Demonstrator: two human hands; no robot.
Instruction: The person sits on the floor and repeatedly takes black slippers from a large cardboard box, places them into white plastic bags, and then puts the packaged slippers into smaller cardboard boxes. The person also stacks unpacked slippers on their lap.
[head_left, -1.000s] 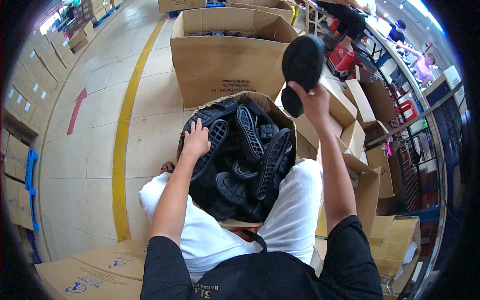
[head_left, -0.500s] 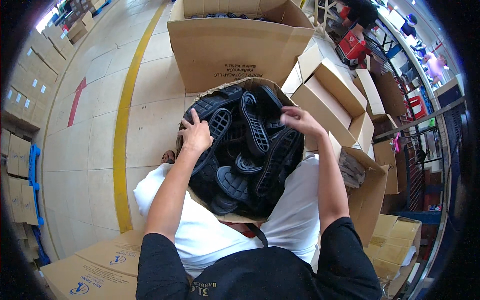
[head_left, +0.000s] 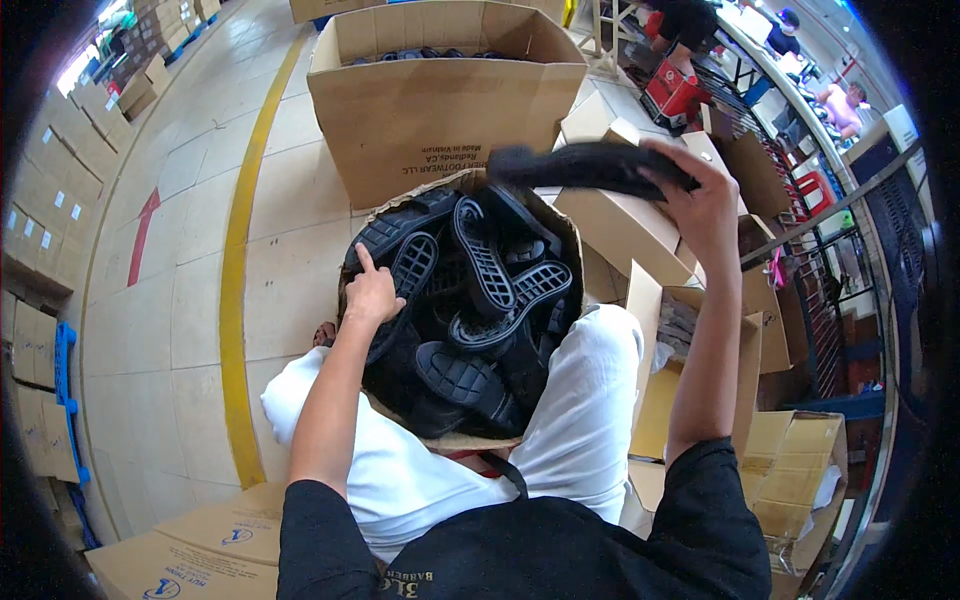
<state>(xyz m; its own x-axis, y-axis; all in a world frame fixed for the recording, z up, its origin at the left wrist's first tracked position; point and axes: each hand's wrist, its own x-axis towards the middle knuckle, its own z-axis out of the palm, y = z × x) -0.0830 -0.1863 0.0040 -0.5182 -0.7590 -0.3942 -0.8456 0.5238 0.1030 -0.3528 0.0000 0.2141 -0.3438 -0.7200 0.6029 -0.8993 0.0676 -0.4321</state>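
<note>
A black shoe sole (head_left: 590,168), blurred by motion, is in my right hand (head_left: 704,192), raised above the right far side of a cardboard box. My fingers close round its right end. The round-looking box (head_left: 468,441) sits between my knees, filled with black soles. One sole (head_left: 481,255) near the middle lies with its open grid side up; a curved one (head_left: 520,305) lies beside it. A sole with a ribbed tread (head_left: 462,375) is nearer me. My left hand (head_left: 371,294) rests over the soles at the left rim, index finger stretched out and thumb apart, holding nothing.
A large carton (head_left: 440,120) with dark items inside stands just beyond. Opened cartons (head_left: 630,225) crowd my right, near a metal rack (head_left: 825,340). A yellow floor line (head_left: 236,250) runs along my left; stacked boxes (head_left: 60,180) line the far left. People work at a table at upper right.
My right hand has lifted a sole out of the box, up and to the right, uncovering the curved sole. My left hand stays at the left rim. The view has shifted slightly.
</note>
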